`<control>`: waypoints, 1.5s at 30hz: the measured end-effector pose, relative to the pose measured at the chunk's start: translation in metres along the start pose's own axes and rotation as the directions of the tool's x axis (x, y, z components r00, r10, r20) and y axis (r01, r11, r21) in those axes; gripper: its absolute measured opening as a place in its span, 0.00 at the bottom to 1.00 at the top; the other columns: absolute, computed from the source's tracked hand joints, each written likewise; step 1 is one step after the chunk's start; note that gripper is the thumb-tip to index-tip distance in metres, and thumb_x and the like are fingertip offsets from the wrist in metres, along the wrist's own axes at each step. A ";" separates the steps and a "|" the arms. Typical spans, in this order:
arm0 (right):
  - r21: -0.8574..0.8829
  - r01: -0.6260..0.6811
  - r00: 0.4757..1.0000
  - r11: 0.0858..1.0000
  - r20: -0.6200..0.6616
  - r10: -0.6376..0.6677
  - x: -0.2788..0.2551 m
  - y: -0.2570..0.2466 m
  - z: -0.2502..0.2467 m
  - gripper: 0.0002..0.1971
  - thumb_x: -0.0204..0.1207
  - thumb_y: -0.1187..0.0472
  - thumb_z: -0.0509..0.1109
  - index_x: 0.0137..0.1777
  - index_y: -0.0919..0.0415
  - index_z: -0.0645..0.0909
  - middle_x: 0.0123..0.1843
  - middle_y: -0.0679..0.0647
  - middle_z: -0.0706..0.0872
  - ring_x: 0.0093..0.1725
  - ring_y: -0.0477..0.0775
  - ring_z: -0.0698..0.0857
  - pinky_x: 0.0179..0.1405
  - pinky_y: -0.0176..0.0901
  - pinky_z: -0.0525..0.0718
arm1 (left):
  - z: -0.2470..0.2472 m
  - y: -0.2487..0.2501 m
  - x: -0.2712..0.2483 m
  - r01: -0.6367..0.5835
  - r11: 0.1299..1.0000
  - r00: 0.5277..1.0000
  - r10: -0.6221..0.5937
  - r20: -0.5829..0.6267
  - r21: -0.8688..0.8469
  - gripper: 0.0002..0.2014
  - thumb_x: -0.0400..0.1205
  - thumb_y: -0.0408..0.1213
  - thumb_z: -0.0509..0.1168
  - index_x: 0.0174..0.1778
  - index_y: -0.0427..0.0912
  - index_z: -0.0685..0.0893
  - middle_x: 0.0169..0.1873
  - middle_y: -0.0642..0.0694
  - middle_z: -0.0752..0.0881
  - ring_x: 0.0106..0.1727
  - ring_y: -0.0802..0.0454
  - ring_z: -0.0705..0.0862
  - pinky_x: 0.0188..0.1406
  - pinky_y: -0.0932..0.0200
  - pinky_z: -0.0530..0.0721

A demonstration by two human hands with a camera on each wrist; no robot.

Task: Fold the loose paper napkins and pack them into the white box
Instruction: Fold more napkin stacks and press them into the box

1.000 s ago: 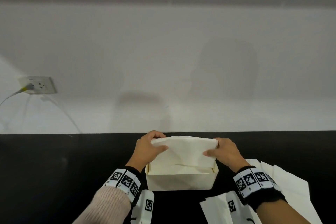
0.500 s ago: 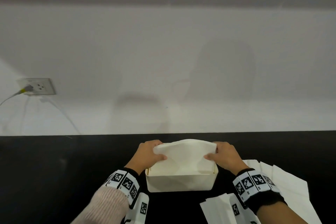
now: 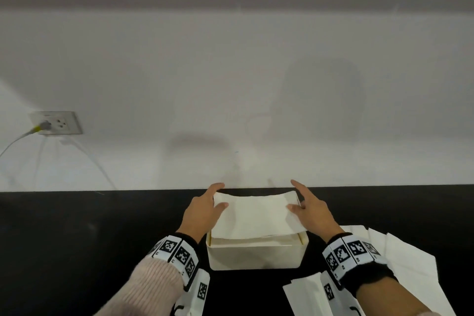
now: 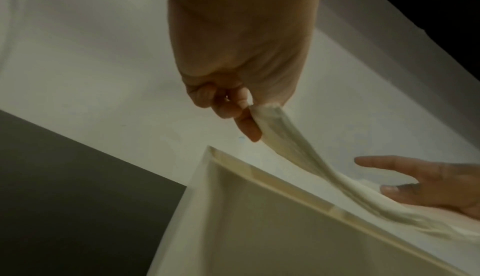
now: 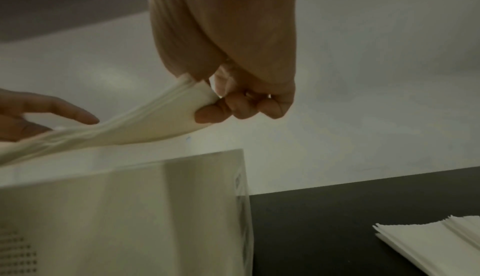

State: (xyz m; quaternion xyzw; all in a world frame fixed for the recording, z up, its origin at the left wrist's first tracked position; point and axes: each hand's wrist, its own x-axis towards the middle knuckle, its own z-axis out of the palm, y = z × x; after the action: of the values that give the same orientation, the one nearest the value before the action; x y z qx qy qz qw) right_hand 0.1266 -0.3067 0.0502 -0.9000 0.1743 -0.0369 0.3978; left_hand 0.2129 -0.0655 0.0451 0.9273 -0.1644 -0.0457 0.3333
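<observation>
We are holding a folded napkin (image 3: 252, 215) flat over the open top of the white box (image 3: 256, 255), our left hand (image 3: 202, 213) pinching its left edge between thumb and fingers and our right hand (image 3: 314, 213) pinching its right edge the same way, index finger pointing outward. The box is sitting on the black table (image 3: 77, 251) with napkins already lying inside. A loose pile of unfolded napkins (image 3: 410, 264) is lying just right of the box, beside our right wrist.

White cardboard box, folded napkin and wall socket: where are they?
White cardboard box (image 3: 256, 255): head view, front wall.
Folded white paper napkin (image 3: 254, 215): head view, top sheet's middle.
White wall socket (image 3: 60, 123): head view, faceplate.
</observation>
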 end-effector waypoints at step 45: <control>-0.508 -0.124 0.960 0.852 -0.279 -0.026 -0.081 0.028 -0.084 0.12 0.80 0.50 0.64 0.61 0.46 0.83 0.58 0.44 0.87 0.65 0.51 0.78 0.69 0.50 0.71 | 0.035 0.061 -0.030 -0.234 0.599 0.971 0.174 0.161 0.766 0.18 0.85 0.50 0.53 0.67 0.50 0.77 0.58 0.49 0.86 0.69 0.47 0.73 0.79 0.41 0.53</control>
State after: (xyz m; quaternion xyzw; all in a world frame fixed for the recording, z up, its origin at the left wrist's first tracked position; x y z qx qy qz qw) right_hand 0.0258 -0.3555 0.0932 -0.9550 0.2544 -0.1031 0.1119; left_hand 0.1607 -0.1209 0.0560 0.9523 -0.2843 0.0363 -0.1043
